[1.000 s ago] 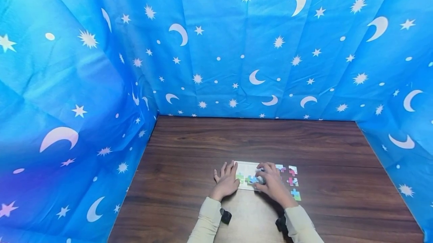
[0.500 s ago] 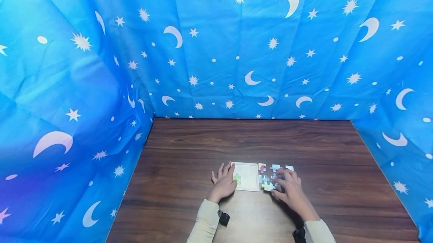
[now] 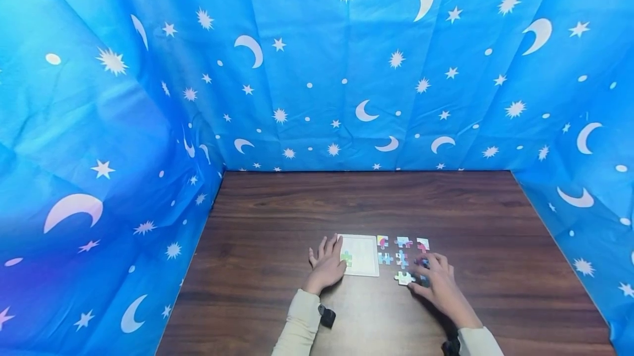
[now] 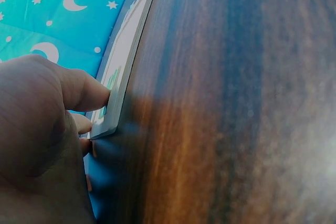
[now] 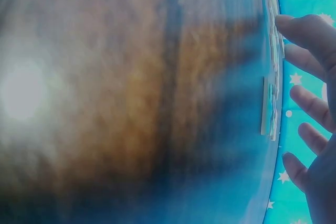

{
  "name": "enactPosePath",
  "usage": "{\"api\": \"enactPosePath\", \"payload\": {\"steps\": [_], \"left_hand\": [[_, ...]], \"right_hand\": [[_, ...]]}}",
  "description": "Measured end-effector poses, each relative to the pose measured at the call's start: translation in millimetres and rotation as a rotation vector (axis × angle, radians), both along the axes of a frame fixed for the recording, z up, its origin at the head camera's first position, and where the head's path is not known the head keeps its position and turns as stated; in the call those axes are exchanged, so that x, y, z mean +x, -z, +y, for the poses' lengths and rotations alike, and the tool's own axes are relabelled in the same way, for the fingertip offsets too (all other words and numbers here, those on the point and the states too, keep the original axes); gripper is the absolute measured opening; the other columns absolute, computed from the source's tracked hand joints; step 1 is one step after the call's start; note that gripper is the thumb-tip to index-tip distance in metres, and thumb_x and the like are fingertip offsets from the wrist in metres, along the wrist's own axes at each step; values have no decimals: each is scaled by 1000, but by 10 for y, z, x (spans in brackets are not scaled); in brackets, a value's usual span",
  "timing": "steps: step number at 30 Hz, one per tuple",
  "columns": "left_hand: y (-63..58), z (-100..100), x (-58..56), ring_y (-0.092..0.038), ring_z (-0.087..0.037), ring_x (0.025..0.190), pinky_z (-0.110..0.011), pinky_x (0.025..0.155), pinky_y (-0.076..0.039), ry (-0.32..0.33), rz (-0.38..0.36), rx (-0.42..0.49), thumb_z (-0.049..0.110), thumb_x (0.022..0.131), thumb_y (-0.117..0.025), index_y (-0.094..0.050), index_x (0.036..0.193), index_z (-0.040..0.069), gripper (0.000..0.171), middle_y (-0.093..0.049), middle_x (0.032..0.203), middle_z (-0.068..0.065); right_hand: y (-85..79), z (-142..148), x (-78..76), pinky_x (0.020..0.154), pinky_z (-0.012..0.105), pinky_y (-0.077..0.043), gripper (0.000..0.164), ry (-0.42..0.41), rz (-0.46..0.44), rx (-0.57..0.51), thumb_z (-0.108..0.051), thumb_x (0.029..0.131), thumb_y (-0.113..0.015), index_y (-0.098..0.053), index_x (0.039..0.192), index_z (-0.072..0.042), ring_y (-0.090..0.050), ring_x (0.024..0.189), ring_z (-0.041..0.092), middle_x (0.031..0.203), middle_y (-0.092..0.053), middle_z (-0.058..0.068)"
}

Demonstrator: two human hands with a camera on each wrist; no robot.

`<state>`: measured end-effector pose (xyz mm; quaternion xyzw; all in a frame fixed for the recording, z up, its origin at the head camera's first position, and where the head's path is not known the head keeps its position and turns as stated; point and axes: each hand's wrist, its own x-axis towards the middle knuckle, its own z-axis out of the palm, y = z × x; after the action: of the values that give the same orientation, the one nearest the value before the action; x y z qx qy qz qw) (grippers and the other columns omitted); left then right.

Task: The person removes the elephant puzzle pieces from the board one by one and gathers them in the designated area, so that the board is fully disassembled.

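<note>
A white puzzle tray (image 3: pixel 365 255) lies on the table in the head view. One green puzzle piece (image 3: pixel 346 258) sits in its near left part. My left hand (image 3: pixel 327 269) rests at the tray's left edge, fingers spread; in the left wrist view, its thumb (image 4: pixel 86 92) lies on the tray's corner by the green piece. My right hand (image 3: pixel 438 284) hovers over the loose pieces, its fingers (image 5: pixel 310 106) apart and slightly bent. By its thumb lies a pale puzzle piece (image 3: pixel 404 278); whether they touch, I cannot tell. Pieces under the fingers are partly hidden.
Loose puzzle pieces lie in rough rows right of the tray, among them a red and yellow piece (image 3: pixel 382 241), a blue piece (image 3: pixel 385 258) and a red and white piece (image 3: pixel 422 244). A dark wooden table (image 3: pixel 297 207) meets a blue curtain (image 3: pixel 317 70) behind.
My right hand has moved right, off the tray. The pieces near the tray's middle have left it, and a pale piece now lies in the near row. My left hand stays at the tray's edge.
</note>
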<state>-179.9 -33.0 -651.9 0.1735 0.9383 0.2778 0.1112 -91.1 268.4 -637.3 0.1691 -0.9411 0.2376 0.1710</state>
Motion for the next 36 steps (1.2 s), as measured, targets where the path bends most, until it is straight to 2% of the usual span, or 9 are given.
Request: {"api": "enactPosePath", "payload": {"steps": [5, 9, 15, 19, 23, 30, 36], "left_hand": [[-35, 4, -7, -14, -39, 150, -75, 109, 0, -1, -3, 2, 22, 94, -46, -32, 158, 8, 67, -27, 163, -12], [24, 2, -26, -13, -39, 150, -75, 108, 2, -6, 8, -1, 24, 93, -45, -31, 159, 9, 69, -26, 164, -12], [118, 9, -32, -14, -37, 151, -76, 108, -1, -6, 36, -19, 26, 94, -45, -31, 160, 12, 69, -26, 164, -9], [127, 9, -37, -13, -38, 151, -76, 108, 0, -6, 39, -14, 26, 94, -45, -31, 160, 11, 69, -26, 164, -9], [116, 0, -26, -13, -37, 151, -76, 109, 0, -10, 31, -14, 26, 94, -44, -31, 159, 11, 68, -26, 164, -9], [146, -4, -23, -13, -36, 151, -75, 109, -1, -7, 33, -31, 27, 96, -43, -30, 160, 13, 67, -25, 165, -8], [161, -4, -39, -16, -37, 150, -76, 109, -5, -14, 73, -43, 27, 96, -47, -33, 159, 13, 66, -28, 164, -8]], "right_hand": [[-39, -1, 1, 82, 64, -35, 31, 9, -37, 8, -19, 72, -89, -79, 100, -7, -42, 113, 46, 116, -59, 19], [-65, -31, -17, 84, 65, -35, 32, 19, -74, -1, -20, 74, -88, -79, 104, -9, -41, 114, 47, 117, -59, 20], [-50, -121, -101, 81, 61, -36, 34, -8, -2, -33, -19, 71, -90, -77, 101, -8, -43, 112, 45, 116, -60, 19], [-66, -264, -240, 81, 61, -36, 32, -37, 52, -31, -20, 71, -90, -77, 98, -9, -44, 111, 46, 117, -60, 20], [-123, -437, -371, 82, 65, -35, 32, -65, 60, -34, -18, 73, -89, -77, 100, -7, -45, 110, 46, 116, -61, 21], [-207, -757, -559, 82, 63, -39, 27, -96, -20, -44, -13, 76, -86, -75, 99, -6, -46, 112, 46, 115, -61, 19], [-166, -1060, -703, 85, 61, -38, 27, -124, -117, 1, -15, 78, -84, -74, 101, -6, -45, 115, 45, 119, -58, 19]]}}
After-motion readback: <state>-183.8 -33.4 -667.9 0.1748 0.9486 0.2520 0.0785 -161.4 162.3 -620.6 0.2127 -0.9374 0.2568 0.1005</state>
